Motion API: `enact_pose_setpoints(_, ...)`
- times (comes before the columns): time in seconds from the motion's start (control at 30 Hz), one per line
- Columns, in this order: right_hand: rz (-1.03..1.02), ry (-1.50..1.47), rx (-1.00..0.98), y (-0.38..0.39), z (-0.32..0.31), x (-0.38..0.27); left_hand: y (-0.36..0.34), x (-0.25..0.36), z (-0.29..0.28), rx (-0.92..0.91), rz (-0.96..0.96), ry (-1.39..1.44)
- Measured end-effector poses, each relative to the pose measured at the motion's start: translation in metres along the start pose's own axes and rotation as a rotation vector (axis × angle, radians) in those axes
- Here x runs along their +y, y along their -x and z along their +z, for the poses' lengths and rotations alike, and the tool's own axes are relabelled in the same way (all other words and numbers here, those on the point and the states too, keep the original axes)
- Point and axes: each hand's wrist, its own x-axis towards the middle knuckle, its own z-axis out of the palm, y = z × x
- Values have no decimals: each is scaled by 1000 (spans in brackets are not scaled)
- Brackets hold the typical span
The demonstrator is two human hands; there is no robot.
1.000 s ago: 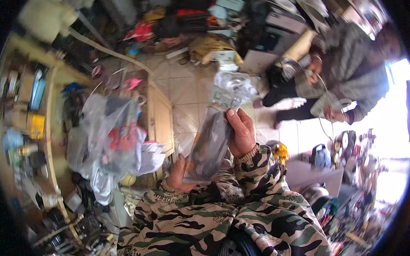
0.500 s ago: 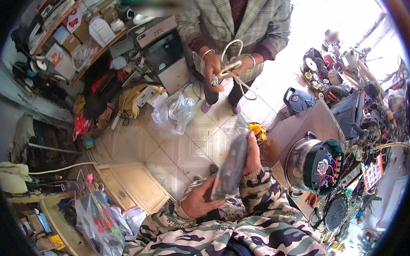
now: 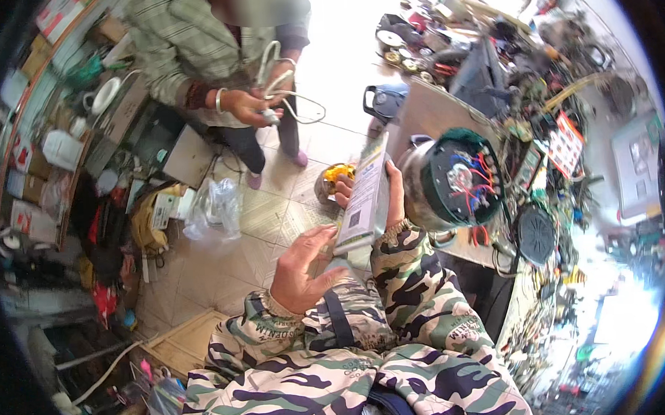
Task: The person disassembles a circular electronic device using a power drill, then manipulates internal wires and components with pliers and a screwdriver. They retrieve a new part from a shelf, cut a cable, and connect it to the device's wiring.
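Observation:
My right hand [image 3: 394,199] grips a long, clear plastic package [image 3: 362,199] with a printed white and green card facing up. The thumb lies along its right edge, and fingertips show at its left side. The package is tilted, its far end pointing away from me; what is inside is hidden by the card. My left hand [image 3: 304,270] is off the package, just left of its near end, with fingers stretched out and nothing held. Across from me, a person [image 3: 192,58] in a checked jacket holds a white cord with a plug [image 3: 271,115].
At right, a metal cooker pot [image 3: 454,178] with exposed coloured wiring sits on a brown table [image 3: 435,103]. Tools and parts crowd the bench beyond, near a black round plate [image 3: 535,234]. A plastic bag [image 3: 215,210] and a yellow-orange item [image 3: 336,179] lie on the floor.
The package has turned over from its clear side with dark contents to its printed card. My left hand has let go of it. The view has swung right.

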Motion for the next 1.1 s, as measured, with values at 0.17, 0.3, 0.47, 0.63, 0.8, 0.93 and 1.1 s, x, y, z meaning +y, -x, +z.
enact_pose_setpoints(0.17, -28, 70, 4, 25, 0, -21, -26, 6, 10, -41, 352, -318)
enact_pose_setpoints(0.3, 95, -149, -244, 22, -40, -28, -44, 11, 28, -161, 347, -229)
enact_pose_setpoints(0.47, 73, 106, -38, 24, -38, -63, -72, 17, 44, -116, 178, -16)
enact_pose_setpoints(0.63, 111, 111, -35, 33, -37, -108, -142, -11, 28, 330, -176, 76)
enact_pose_setpoints(0.8, 277, -215, 47, 33, -27, -129, -204, -49, -3, 299, -354, 109)
enact_pose_setpoints(0.93, 107, -78, 91, 37, -25, -135, -150, -45, 69, 202, -421, 221)
enact_pose_setpoints(1.1, -11, -28, 169, 33, -12, -133, -110, 13, 110, 96, -54, 39)
